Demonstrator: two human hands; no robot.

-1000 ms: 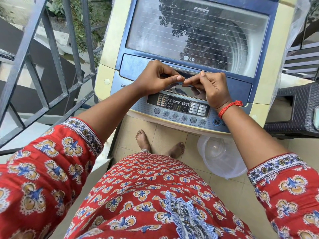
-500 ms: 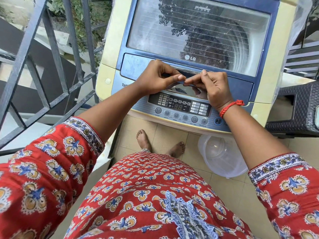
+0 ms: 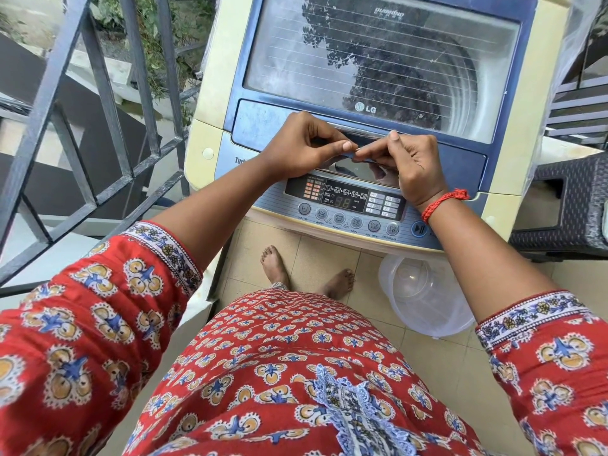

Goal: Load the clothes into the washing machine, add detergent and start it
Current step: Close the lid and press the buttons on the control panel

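Washing machine (image 3: 210, 103): top-loading, cream body with blue top, fills the upper middle of the view; stands on a tiled floor beside a railing.
Lid (image 3: 381, 54): shut, flat, with a striped see-through window; tree reflections across it, drum ribs dimly visible beneath; LG mark near the front edge.
Railing (image 3: 98, 133): grey metal bars on the left, plants behind.
Wicker furniture (image 3: 572, 205): dark, woven, just right of the machine.
Dress (image 3: 263, 373): red with a blue and yellow print, across the whole lower view; bordered sleeves reaching to about the elbows.
Clear tub (image 3: 424, 297): see-through plastic, on the floor in front of the machine, right of two bare feet.
Control panel (image 3: 348, 205): along the machine's front edge, below both hands; dark display showing two digits, row of round buttons under it, blue start-pause button at the right end.
Left hand (image 3: 302, 146): above the panel, at the lid's front edge; fingers curled, thumb and forefinger pinching the left end of a thin dark strip.
Right hand (image 3: 408, 162): close beside the left, fingertips nearly meeting it; fingers curled, pinching the right end of the same strip.
Thin dark strip (image 3: 348, 155): narrow, blue-edged, held level between both hands over the lid's handle recess; identity unclear, possibly a small sachet or film.
Red thread bracelet (image 3: 442, 202): round the right wrist.
Clothes: none visible outside the machine; drum contents hard to judge through the reflections.
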